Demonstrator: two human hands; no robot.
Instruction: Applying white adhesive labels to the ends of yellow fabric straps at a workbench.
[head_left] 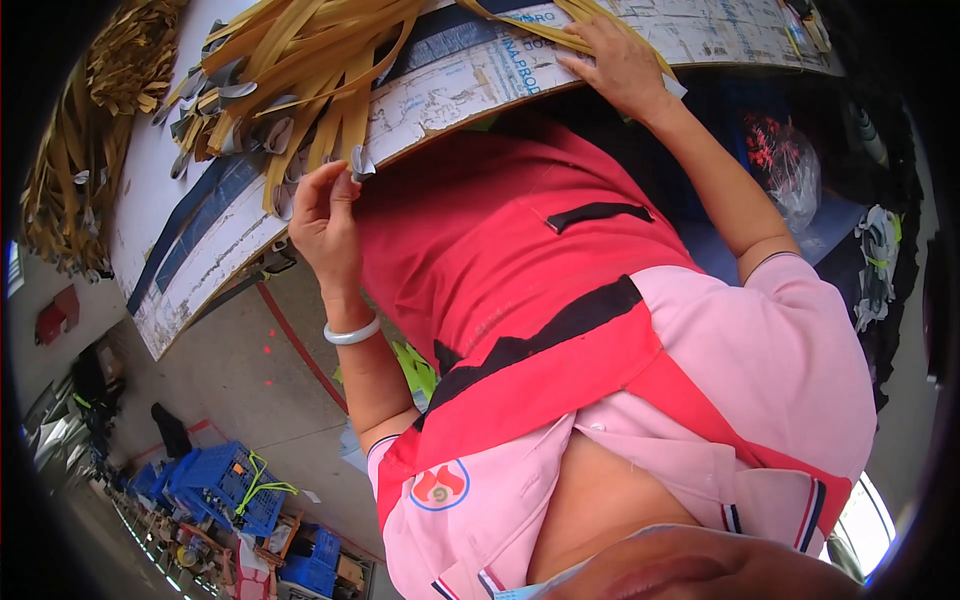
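At the near edge of the worn white board (pixel 450 85), my left hand (pixel 328 225) is closed in a pinch on a small grey end tab (pixel 361 162), which appears to belong to a yellow-brown strap. Right beside it lies a loose pile of yellow-brown straps (pixel 310 60), many with grey ends, spread over the board. Farther right, my right hand (pixel 620 70) bends its fingers over a yellow strap (pixel 648 48) on the board. That strap's pale end (pixel 674 87) sticks out past the hand at the board's edge. The fingertips are partly hidden.
Bundles of similar straps (pixel 65 180) hang over the board's far left side. A dark blue strip (pixel 185 225) lies on the board. Under its right part sits a clear plastic bag (pixel 795 185). Blue crates (pixel 235 485) stand on the floor at lower left.
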